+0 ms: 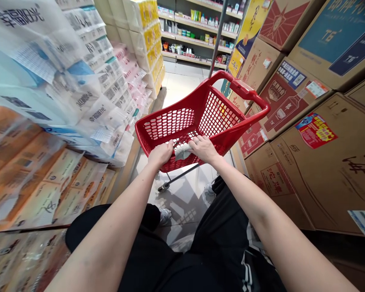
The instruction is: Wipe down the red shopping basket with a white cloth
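A red plastic shopping cart (170, 125) with a perforated basket stands in front of me, tilted across the view, its handle at the far right. My left hand (160, 155) is closed over the near rim of the basket, thumb toward the inside. On the same rim, a little to the right, my right hand (204, 148) has its fingers curled over the edge and over one end of a crumpled pale cloth (182, 151). This cloth drapes over the rim between the two hands. Little shows inside the basket beyond its mesh floor.
Wrapped tissue packs (88, 93) are stacked along the left side. Printed cardboard cartons (292, 162) rise on the right. Shelves of bottles and jars (200, 36) stand at the back. A thin metal pole (218, 38) rises behind the cart. Tiled floor (179, 202) lies below.
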{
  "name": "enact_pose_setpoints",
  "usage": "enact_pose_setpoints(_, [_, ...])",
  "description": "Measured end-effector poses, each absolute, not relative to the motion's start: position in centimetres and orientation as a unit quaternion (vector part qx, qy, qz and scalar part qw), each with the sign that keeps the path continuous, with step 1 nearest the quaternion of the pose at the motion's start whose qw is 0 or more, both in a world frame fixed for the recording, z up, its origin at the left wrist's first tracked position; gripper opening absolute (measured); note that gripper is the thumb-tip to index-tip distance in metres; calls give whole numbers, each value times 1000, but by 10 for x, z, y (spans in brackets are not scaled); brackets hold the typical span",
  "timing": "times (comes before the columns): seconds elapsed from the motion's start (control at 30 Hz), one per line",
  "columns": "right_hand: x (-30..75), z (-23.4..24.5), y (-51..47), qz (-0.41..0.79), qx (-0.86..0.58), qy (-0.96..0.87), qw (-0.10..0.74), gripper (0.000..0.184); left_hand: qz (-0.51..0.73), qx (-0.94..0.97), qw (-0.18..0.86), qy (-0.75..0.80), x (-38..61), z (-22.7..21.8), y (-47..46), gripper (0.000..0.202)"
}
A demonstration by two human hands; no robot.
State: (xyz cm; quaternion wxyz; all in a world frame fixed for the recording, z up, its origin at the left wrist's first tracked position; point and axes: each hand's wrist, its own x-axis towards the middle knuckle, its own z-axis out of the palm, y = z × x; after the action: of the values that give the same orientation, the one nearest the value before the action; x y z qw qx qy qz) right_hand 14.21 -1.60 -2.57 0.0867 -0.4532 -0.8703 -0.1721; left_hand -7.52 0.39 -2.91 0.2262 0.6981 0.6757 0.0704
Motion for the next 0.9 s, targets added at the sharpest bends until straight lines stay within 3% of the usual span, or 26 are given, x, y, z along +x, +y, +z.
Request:
enact_pose_setpoints(0.27, [205, -17, -5, -214, -506, -832, 73, 35, 81, 697, 231, 674, -71, -27, 2, 83])
enact_pose_setpoints(0.67, [132, -40, -15, -188, -461, -857, 129, 37, 63, 703, 219, 674, -73, -27, 0, 84])
enact_pose_setpoints(0.9, [174, -25, -6, -187, -468, -858, 97, 41, 69, 703, 230, 669, -74, -28, 5, 84])
